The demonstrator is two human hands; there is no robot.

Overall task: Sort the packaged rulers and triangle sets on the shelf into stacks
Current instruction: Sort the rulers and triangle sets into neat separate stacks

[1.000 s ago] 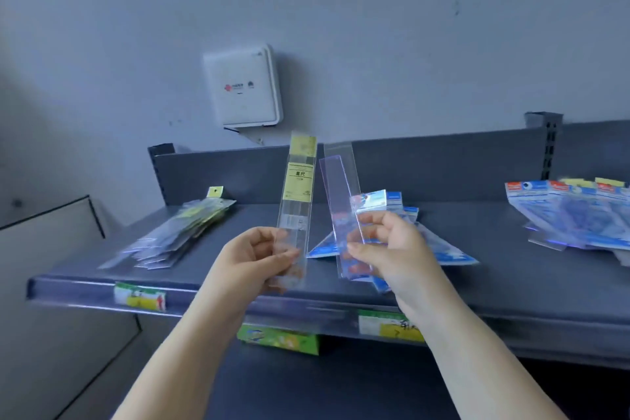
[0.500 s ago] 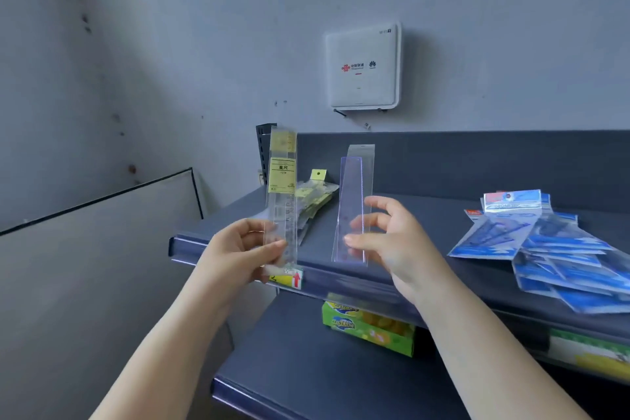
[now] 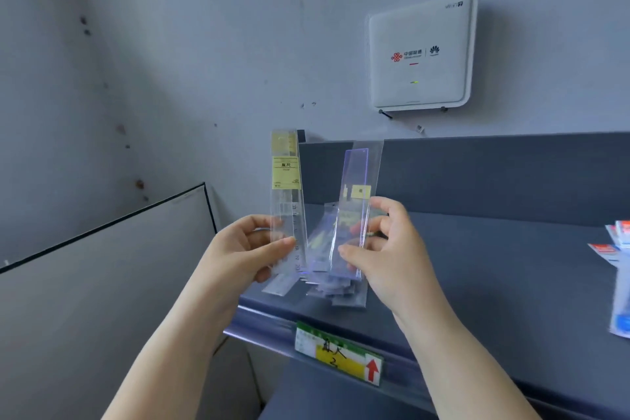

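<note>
The left hand (image 3: 250,247) is pinching a clear ruler (image 3: 287,201) with a yellow label, holding it upright. The right hand (image 3: 381,249) is pinching a bluish ruler (image 3: 354,201) upright just beside it. Both are hovering over a stack (image 3: 327,286) of rulers lying at the shelf's (image 3: 477,283) left end. Triangle sets (image 3: 618,249) are lying far right.

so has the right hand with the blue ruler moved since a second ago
Yes. The right hand carried the blue ruler left along the shelf, to above the ruler pile at its left end.
</note>
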